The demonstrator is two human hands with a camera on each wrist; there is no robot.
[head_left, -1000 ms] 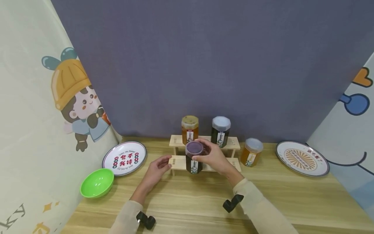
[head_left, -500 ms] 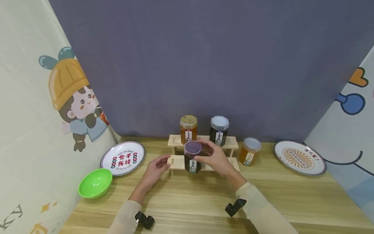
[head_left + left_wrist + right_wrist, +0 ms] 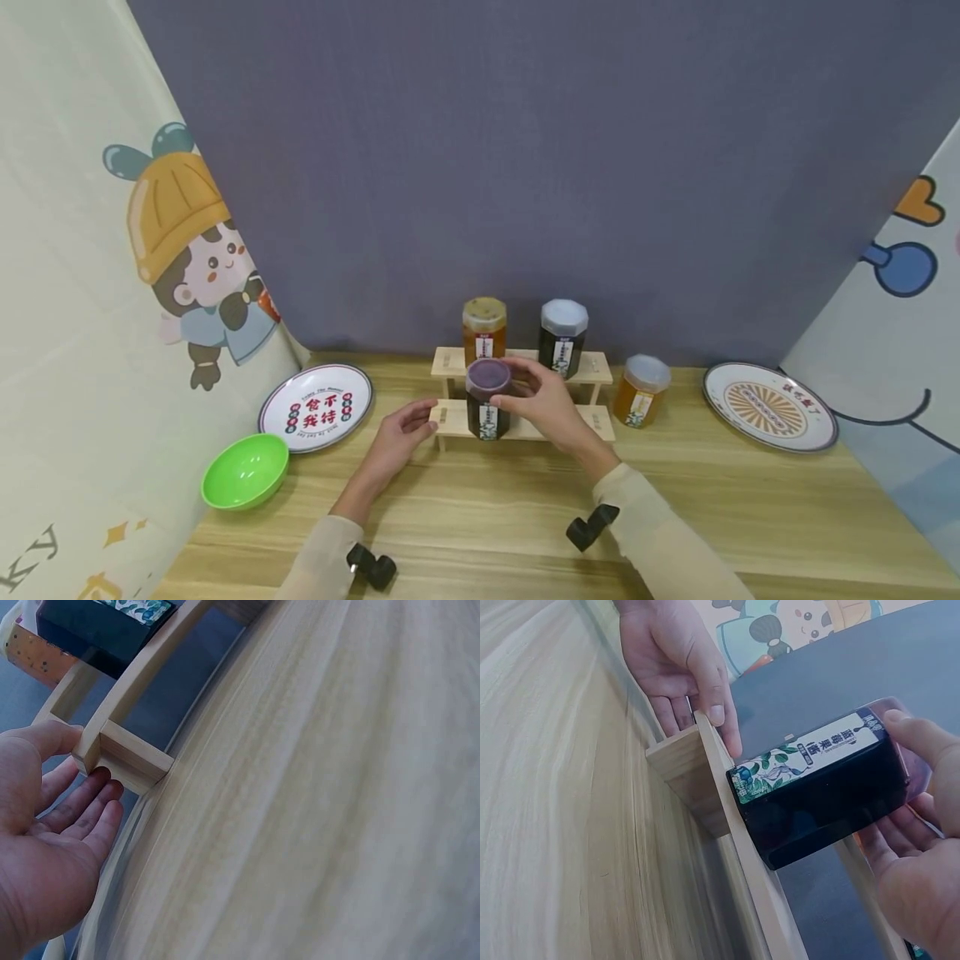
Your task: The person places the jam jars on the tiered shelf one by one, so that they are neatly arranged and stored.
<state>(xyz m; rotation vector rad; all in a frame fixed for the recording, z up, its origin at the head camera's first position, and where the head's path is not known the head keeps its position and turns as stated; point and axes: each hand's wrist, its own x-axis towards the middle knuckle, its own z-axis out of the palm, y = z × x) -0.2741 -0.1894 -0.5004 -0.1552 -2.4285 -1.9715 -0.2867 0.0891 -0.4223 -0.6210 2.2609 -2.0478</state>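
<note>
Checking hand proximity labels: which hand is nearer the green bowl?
Left. The left hand pinches the left end of the lower wooden shelf, right of the green bowl; the right hand is farther right, gripping the purple-lidded jar.

Upright dark jar [image 3: 482, 407] on wooden shelf [image 3: 453, 416]

head: even, soft light | faint glare on green bowl [image 3: 246, 472] | wrist views: cooler | left-wrist tabletop [image 3: 337, 795] blurry

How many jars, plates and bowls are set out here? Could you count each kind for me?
Jars: 4
Plates: 2
Bowl: 1
Total: 7
</note>
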